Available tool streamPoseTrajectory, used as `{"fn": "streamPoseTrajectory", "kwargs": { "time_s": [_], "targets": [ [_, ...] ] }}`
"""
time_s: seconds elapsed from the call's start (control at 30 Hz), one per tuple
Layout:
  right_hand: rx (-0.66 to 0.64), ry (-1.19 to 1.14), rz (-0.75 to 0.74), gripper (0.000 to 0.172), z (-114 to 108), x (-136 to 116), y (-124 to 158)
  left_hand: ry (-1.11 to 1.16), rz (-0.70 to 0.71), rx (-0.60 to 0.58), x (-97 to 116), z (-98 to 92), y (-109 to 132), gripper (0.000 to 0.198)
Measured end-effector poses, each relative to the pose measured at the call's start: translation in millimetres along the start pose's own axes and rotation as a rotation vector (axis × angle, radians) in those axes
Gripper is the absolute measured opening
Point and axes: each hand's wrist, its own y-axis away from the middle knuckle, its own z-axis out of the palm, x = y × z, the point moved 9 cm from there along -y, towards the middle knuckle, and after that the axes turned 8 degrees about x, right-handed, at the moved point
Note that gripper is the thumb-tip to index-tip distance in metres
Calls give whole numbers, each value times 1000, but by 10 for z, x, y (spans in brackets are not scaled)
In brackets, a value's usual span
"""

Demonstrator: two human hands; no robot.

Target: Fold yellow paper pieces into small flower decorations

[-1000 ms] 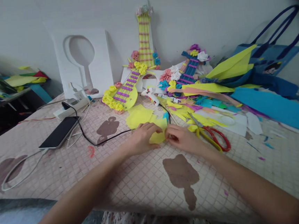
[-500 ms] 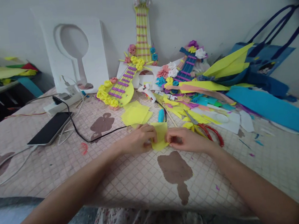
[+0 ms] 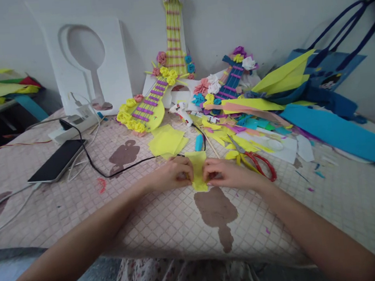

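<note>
A small piece of yellow crepe paper [image 3: 198,169] is stretched between my two hands above the patterned table cover. My left hand [image 3: 177,173] pinches its left edge with bent fingers. At the right edge, my right hand [image 3: 221,172] is closed on the same piece, thumb and fingers together. Just beyond my left hand lies a stack of yellow paper squares [image 3: 166,141]. Red-handled scissors [image 3: 258,162] rest to the right of my right hand, beside yellow scraps.
Behind the hands lie a white glue gun [image 3: 182,114] and its black cord. A phone [image 3: 57,161] and a power strip [image 3: 71,128] are on the left. Flower-decorated paper guitars [image 3: 148,109] lean at the back. Colored paper strips [image 3: 341,131] and a blue bag [image 3: 342,70] occupy the right.
My right hand has shifted slightly along the yellow paper's edge, and the paper's lower end now reaches lower. The whole view has moved a little.
</note>
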Motion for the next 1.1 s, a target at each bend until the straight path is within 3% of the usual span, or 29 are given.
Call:
{"fn": "streamPoseTrajectory", "kwargs": {
  "time_s": [0.33,0.8,1.1],
  "targets": [
    [87,36,50,7,-51,91,-21,93,-57,43,-80,-7,-39,9],
    [-60,6,20,6,11,67,22,90,-49,2,-64,15,-24,7],
    [113,36,36,5,20,91,-49,-28,-197,147,-131,42,-37,9]
  ]
}}
